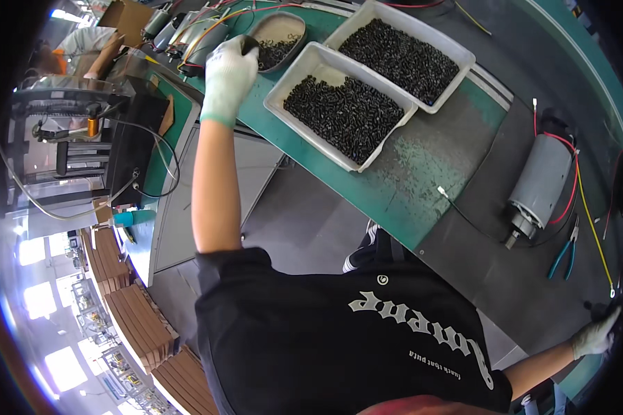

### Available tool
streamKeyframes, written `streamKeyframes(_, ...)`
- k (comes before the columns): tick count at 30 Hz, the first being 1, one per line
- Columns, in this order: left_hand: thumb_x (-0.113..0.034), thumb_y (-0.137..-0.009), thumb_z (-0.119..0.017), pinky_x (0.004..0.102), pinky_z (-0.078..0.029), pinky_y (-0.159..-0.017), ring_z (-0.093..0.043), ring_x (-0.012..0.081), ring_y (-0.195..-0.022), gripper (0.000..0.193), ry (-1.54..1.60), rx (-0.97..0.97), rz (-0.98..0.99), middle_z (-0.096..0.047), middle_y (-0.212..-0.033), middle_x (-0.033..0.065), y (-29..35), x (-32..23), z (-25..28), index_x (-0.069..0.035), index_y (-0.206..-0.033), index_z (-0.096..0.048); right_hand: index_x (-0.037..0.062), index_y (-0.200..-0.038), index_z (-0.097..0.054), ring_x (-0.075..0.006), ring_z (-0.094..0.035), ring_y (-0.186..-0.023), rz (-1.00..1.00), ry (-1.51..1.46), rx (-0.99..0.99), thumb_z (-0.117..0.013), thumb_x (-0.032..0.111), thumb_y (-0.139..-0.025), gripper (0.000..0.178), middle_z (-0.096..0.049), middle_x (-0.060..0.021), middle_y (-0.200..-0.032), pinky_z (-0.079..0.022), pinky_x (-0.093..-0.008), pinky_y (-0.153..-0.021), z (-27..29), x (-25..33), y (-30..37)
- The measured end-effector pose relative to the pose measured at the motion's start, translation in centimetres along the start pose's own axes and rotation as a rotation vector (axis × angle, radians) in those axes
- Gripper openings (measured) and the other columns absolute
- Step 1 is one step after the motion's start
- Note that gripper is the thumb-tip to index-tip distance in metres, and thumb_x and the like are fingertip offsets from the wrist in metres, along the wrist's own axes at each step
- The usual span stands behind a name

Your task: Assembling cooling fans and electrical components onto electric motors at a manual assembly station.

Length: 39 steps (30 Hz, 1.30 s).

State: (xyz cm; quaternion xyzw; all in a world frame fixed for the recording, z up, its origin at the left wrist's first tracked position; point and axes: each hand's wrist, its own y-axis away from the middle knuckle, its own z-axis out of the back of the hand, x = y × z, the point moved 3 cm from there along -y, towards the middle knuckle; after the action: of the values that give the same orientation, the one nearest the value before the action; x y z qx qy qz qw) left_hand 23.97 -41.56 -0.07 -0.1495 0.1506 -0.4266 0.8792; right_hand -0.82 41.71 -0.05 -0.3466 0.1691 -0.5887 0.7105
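My left hand [228, 75], in a white glove, reaches to the far left of the bench. Its fingers are closed round a dark round part [249, 45] whose kind I cannot make out. Beside it lie several grey cylindrical motors [208, 33] with coloured wires, and an oval dish [299, 48] of small black parts and rings. Far to the right, my gloved right hand [595, 335] is at the picture's dark rim, near a dark object; its fingers are too poorly shown to read. A single grey motor [543, 176] with red and yellow wires lies on the right of the bench.
Two white trays [275, 104] [468, 63] of small black cylindrical pieces stand mid-bench. Blue-handled pliers [565, 257] lie below the single motor, near a loose black lead [457, 206]. At left are a machine fixture [83, 155], stacked brown cardboard [138, 321] and another person's arm [106, 55].
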Motion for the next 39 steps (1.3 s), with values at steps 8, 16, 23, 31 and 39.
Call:
streamKeyframes(8,-0.031,-0.08,-0.064,0.0439,-0.05,-0.088,-0.063,0.037,-0.099,0.03,-0.337,0.256,-0.08,-0.067,-0.101,0.0209,-7.3,5.2,-10.0,-0.006,-0.098,-0.068,-0.0042,-0.106,-0.066,-0.0204,-0.065,-0.093,-0.464,0.1,-0.224,-0.073,0.02,-0.085,0.033,-0.067,-0.0147,-0.107,-0.054,-0.0313,-0.082,2.0,-7.5,2.7)
streamKeyframes(16,-0.028,-0.084,-0.061,0.0495,-0.048,-0.082,-0.061,0.0428,-0.093,0.034,-0.311,0.31,-0.025,-0.065,-0.097,0.0261,-9.9,13.6,-11.7,0.002,-0.098,-0.064,0.0026,-0.127,-0.055,-0.0295,-0.052,-0.12,0.05,-0.107,0.03,-0.07,0.011,-0.08,0.05,-0.058,-0.0148,-0.127,-0.038,-0.0387,-0.105,-4.8,17.1,2.9)
streamKeyframes(23,-0.024,-0.085,-0.059,0.0455,-0.047,-0.091,-0.06,0.0422,-0.104,0.043,-0.225,0.205,-0.148,-0.063,-0.11,0.0276,-8.9,8.1,-11.5,0.002,-0.12,-0.058,0.0074,-0.139,-0.046,-0.0395,-0.036,-0.133,0.04,0.012,0.695,-0.058,0.027,-0.09,0.054,-0.04,-0.0239,-0.142,-0.029,-0.0434,-0.11,-8.4,15.7,6.3)
streamKeyframes(31,-0.011,-0.084,-0.067,0.0328,-0.05,-0.074,-0.065,0.0236,-0.08,0.024,0.401,0.106,0.056,-0.07,-0.09,0.0138,-7.3,5.5,-9.2,-0.001,-0.105,-0.066,0.0073,-0.144,-0.038,-0.0424,-0.037,-0.129,0.118,0.067,0.621,-0.054,0.034,-0.095,0.058,-0.04,-0.0258,-0.141,-0.031,-0.0485,-0.107,-7.4,17.0,8.5)
streamKeyframes(39,-0.007,-0.088,-0.064,0.024,-0.048,-0.066,-0.061,0.0102,-0.072,0.014,0.54,0.211,0.174,-0.069,-0.086,0.0037,-7.3,6.1,-8.1,0.001,-0.1,-0.067,0.0043,-0.141,-0.041,-0.0404,-0.04,-0.126,0.163,0.011,0.554,-0.047,0.028,-0.099,0.049,-0.045,-0.0235,-0.137,-0.033,-0.0456,-0.106,-8.5,15.6,8.4)
